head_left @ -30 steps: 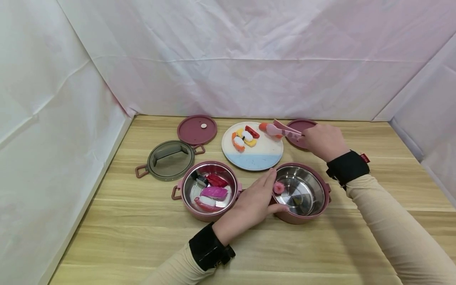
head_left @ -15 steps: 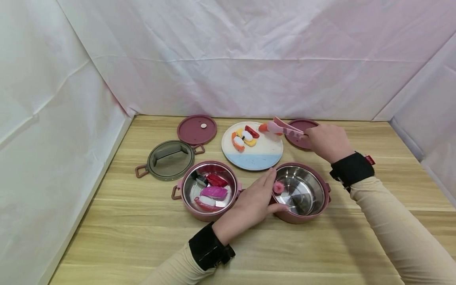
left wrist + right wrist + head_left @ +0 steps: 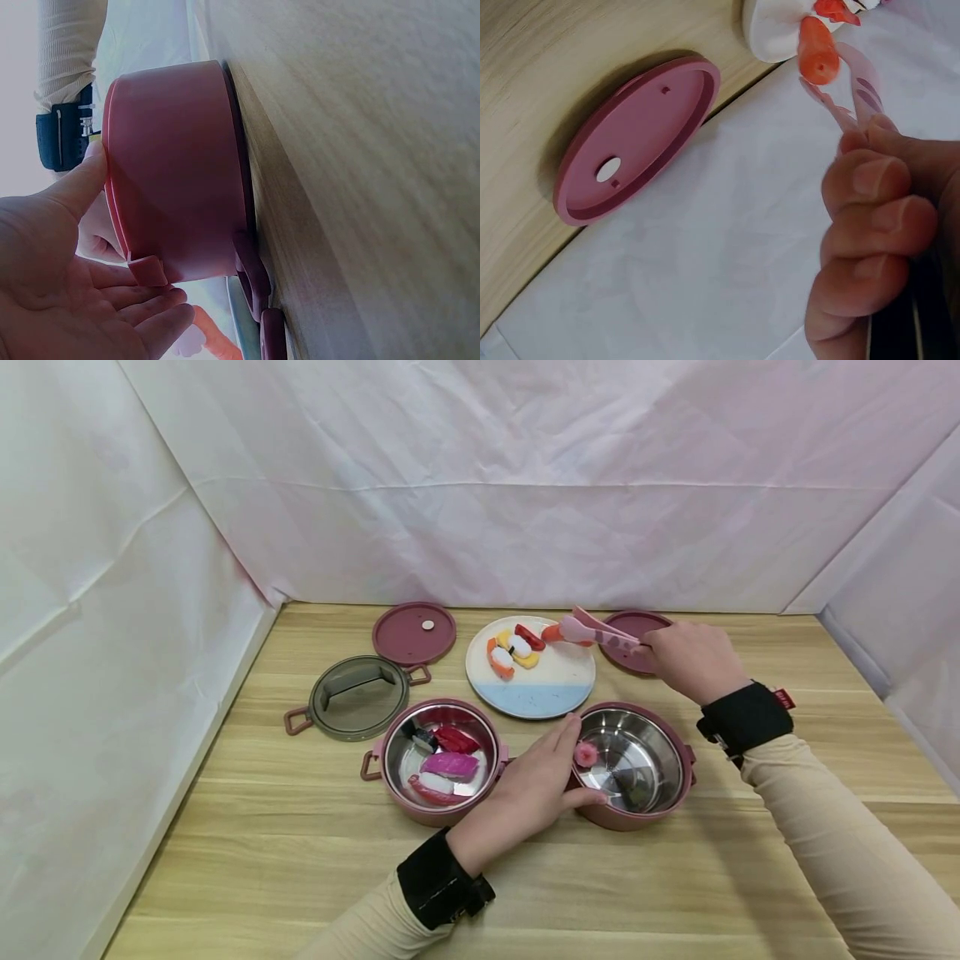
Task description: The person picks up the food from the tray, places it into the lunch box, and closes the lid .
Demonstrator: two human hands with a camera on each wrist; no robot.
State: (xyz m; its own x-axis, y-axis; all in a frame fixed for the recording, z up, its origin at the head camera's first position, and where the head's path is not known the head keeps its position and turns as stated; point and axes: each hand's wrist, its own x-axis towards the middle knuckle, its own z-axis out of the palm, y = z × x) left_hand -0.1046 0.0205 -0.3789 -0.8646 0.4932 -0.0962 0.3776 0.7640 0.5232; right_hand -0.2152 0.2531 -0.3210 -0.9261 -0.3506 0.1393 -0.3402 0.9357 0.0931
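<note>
My right hand (image 3: 693,660) grips pink tongs (image 3: 600,633) over the far right of a round white and blue plate (image 3: 528,700). Between the tongs' tips is an orange toy food piece (image 3: 818,52), next to a red piece (image 3: 530,637). White, yellow and orange toy sushi (image 3: 501,658) lies further left on the plate. With fingers fairly straight, my left hand (image 3: 525,789) rests against the left side of the right-hand pot (image 3: 637,818), its thumb at the rim (image 3: 111,184). Inside that pot sits a small pink piece (image 3: 587,754).
A second pot (image 3: 435,816) on the left holds several toy sushi pieces (image 3: 450,766). Behind it lie a grey translucent lid with handles (image 3: 360,710) and a maroon lid (image 3: 408,639). Another maroon lid (image 3: 641,142) lies right of the plate. White cloth (image 3: 525,543) walls the table.
The tongs and the orange piece have shifted slightly left, toward the red piece, while my right wrist has moved a little to the right. My left hand has stayed at the pot.
</note>
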